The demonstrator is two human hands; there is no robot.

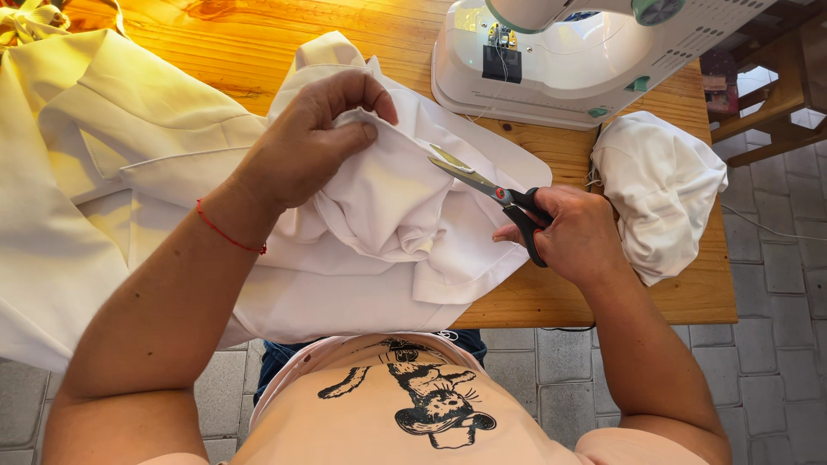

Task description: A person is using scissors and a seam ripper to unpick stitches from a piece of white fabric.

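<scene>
My left hand (319, 138) pinches a fold of the white garment (396, 215) that lies bunched on the wooden table (551, 297). A thin red string circles that wrist. My right hand (573, 232) grips black-handled scissors (491, 189) by the loops. The blades are parted and point left, their tips resting on the white cloth just right of my left fingers.
A white sewing machine (586, 60) stands at the back right of the table. A rolled white cloth bundle (659, 189) lies at the right edge. A cream jacket (95, 172) covers the left side. Grey paving stones (775, 327) show below and a wooden chair (775, 95) stands far right.
</scene>
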